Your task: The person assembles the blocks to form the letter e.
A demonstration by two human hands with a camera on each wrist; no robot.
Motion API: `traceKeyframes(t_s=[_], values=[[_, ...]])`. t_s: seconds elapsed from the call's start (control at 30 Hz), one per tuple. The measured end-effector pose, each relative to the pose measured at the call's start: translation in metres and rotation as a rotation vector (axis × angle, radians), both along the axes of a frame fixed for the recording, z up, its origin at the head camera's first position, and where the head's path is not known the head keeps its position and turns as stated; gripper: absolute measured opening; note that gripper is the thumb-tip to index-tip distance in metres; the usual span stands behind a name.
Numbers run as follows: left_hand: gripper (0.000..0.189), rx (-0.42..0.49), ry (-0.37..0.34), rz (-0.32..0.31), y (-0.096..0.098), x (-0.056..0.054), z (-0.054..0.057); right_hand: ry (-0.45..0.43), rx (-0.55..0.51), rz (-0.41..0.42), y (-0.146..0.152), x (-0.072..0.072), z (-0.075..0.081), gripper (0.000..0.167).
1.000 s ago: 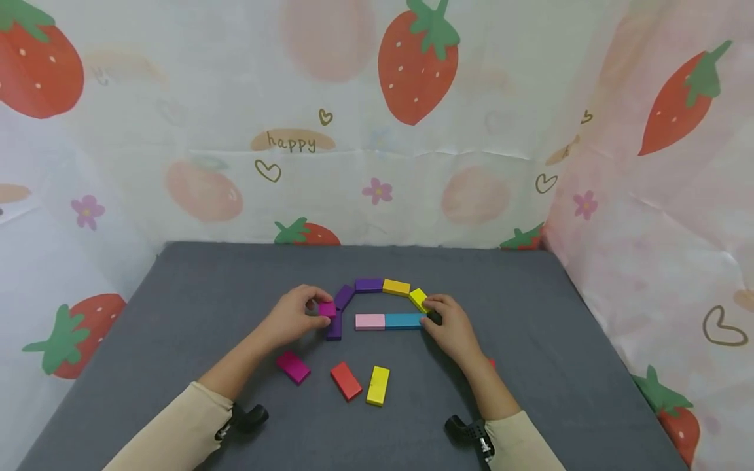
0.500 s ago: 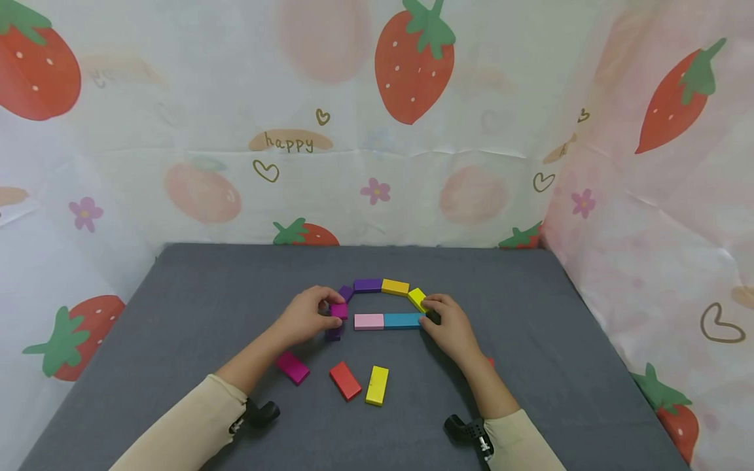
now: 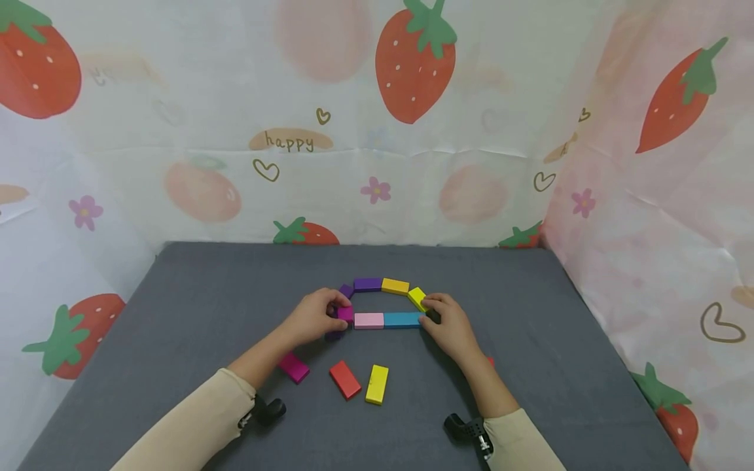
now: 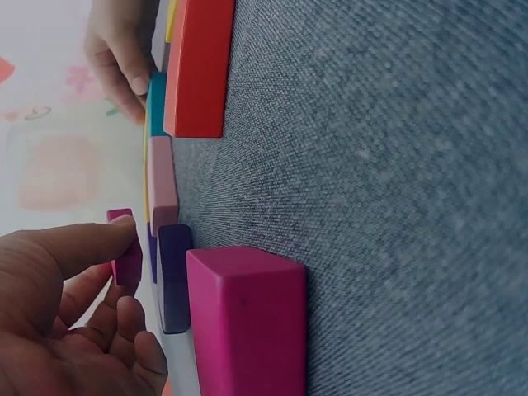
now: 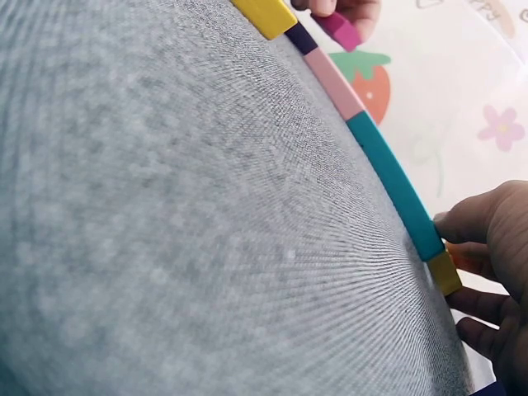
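Observation:
My left hand (image 3: 315, 315) pinches a magenta block (image 4: 125, 256) between thumb and fingertips. It is held above the table, over the left end of the row, beside the pink block (image 3: 368, 320). A long blue block (image 3: 402, 320) joins the pink one end to end. At the row's right end, my right hand (image 3: 452, 325) stays low, its thumb at the blue block's end. Its fingers curl about an olive-yellow block (image 5: 445, 272), mostly hidden from above. An arch of purple blocks (image 3: 368, 284), an orange-yellow block (image 3: 395, 286) and a yellow block (image 3: 417, 298) curves behind the row.
In front lie a second magenta block (image 3: 295, 368), a red block (image 3: 345, 380) and another yellow block (image 3: 377, 384). A red corner (image 3: 491, 361) peeks out beside the right forearm. The grey tabletop (image 3: 235, 275) meets a strawberry-print curtain (image 3: 506, 131) at the back and sides.
My left hand has carried the magenta block to the right, from over the upright purple block to the pink block's left end. The right hand has stayed in place.

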State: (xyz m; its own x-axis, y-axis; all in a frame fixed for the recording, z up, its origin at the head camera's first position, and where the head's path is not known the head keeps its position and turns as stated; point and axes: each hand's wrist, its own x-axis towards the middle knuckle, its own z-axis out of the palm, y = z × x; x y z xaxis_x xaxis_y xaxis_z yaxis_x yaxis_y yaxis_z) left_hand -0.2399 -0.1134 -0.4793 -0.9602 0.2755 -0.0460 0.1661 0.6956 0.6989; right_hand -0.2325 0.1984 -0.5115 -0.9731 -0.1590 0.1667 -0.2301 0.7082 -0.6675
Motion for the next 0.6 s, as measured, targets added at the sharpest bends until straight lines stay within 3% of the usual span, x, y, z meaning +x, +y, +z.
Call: traceKeyframes(t_s=[0.6], values=[[0.025,-0.059,-0.007,-0.035,0.0055,-0.0018,-0.0024,0.005,0.009,-0.003,-0.0011,0.0007,0.0006,0.038]])
